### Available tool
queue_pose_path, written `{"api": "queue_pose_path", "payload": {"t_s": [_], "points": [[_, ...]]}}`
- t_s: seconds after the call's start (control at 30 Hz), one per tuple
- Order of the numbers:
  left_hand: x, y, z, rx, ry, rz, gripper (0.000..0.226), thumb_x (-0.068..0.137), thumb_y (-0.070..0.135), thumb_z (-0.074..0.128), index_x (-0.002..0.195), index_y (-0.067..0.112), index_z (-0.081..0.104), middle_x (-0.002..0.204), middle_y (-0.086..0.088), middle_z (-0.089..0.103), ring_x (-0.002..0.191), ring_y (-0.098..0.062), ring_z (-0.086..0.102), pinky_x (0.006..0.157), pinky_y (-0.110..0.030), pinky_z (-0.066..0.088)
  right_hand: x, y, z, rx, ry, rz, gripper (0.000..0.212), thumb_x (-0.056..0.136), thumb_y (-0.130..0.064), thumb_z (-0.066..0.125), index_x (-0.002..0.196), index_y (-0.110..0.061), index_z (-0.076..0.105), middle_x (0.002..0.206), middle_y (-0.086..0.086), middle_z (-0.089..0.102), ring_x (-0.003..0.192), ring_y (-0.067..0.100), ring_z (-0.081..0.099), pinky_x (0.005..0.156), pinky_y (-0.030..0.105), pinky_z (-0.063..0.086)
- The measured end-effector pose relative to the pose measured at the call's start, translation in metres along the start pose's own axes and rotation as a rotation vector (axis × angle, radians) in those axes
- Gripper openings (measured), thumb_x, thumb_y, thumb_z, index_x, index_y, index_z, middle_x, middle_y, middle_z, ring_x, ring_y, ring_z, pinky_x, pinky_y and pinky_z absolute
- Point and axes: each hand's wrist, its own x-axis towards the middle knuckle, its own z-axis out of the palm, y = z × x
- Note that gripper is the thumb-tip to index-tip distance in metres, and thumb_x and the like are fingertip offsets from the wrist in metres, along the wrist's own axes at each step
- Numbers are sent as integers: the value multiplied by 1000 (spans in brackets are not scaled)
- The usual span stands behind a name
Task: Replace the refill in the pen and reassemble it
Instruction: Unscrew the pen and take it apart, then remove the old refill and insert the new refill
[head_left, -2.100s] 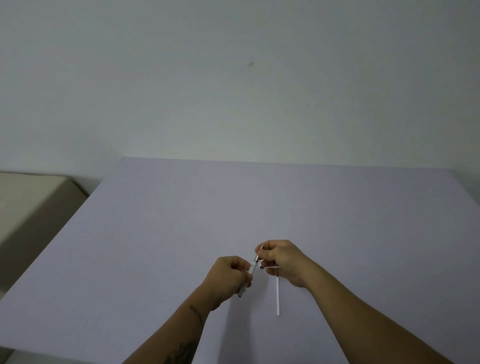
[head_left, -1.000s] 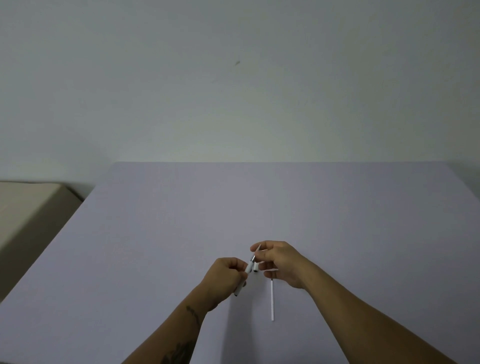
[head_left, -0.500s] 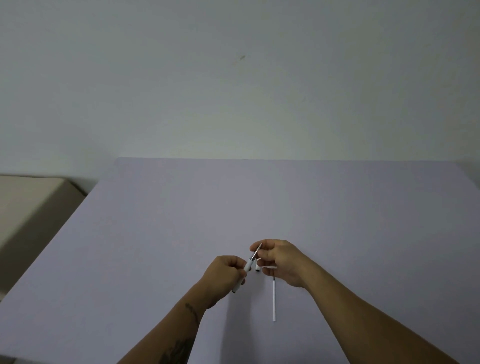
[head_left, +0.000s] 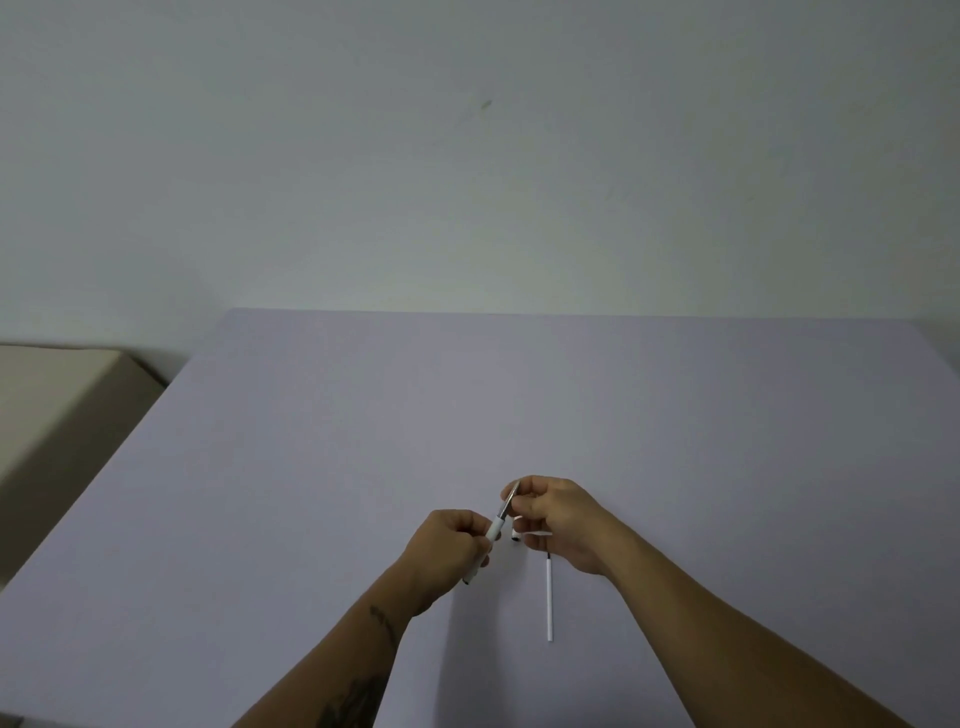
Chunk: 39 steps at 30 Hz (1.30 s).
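Observation:
My left hand (head_left: 449, 545) grips a white pen barrel (head_left: 492, 531), tilted up to the right, just above the table. A thin grey refill (head_left: 509, 501) sticks out of the barrel's upper end. My right hand (head_left: 558, 517) pinches the refill's far end between thumb and fingers. Below the right hand, a second white refill (head_left: 549, 600) lies on the table, pointing toward me. A small white pen part with a dark end (head_left: 516, 536) shows between the hands; whether it rests on the table or is held is unclear.
A lavender table (head_left: 519, 405) stretches to a pale wall. A beige box-like surface (head_left: 57, 395) sits beyond the table's left edge.
The hands have drawn slightly apart, and more of the grey refill shows between the barrel and my right fingers. The refill on the table has stayed put.

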Motion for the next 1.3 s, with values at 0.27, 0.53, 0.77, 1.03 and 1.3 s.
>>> {"api": "queue_pose_path", "payload": {"t_s": [0.27, 0.53, 0.77, 1.03, 1.3], "points": [[0, -6, -5, -16, 9, -18, 23, 87, 0, 53, 84, 12, 72, 79, -11, 66, 79, -24, 60, 70, -33, 53, 2, -2, -3, 135, 51, -6, 10, 96, -15, 61, 96, -11, 71, 86, 6, 67, 77, 19, 61, 69, 31, 51], [2, -16, -9, -29, 54, -48, 18, 85, 2, 54, 89, 6, 72, 78, -9, 67, 76, -23, 61, 64, -32, 51, 11, 0, -11, 116, 357, -92, 15, 92, -12, 63, 80, -7, 69, 78, 8, 68, 64, 18, 56, 60, 29, 48], [5, -23, -11, -12, 87, -39, 14, 84, 4, 59, 80, 12, 69, 75, -6, 68, 71, -20, 60, 62, -31, 53, 28, 26, -23, -482, 379, 109, 38, 70, -11, 67, 56, -18, 32, 57, 0, 31, 57, 18, 28, 53, 27, 22], [2, -30, -20, 54, 89, -48, 10, 85, 6, 60, 85, 9, 70, 78, -5, 67, 66, -17, 57, 53, -22, 47, 50, 34, -10, -672, 455, 157, 28, 73, -13, 59, 58, -16, 35, 56, -1, 44, 50, 18, 38, 48, 24, 28], [0, -34, -30, 111, 85, -46, 10, 85, 7, 61, 86, 11, 70, 80, -3, 67, 64, -14, 56, 49, -17, 44, 50, 31, -11, -704, 465, 141, 35, 73, -24, 65, 55, -18, 35, 54, -2, 42, 52, 19, 39, 51, 25, 28]]}}
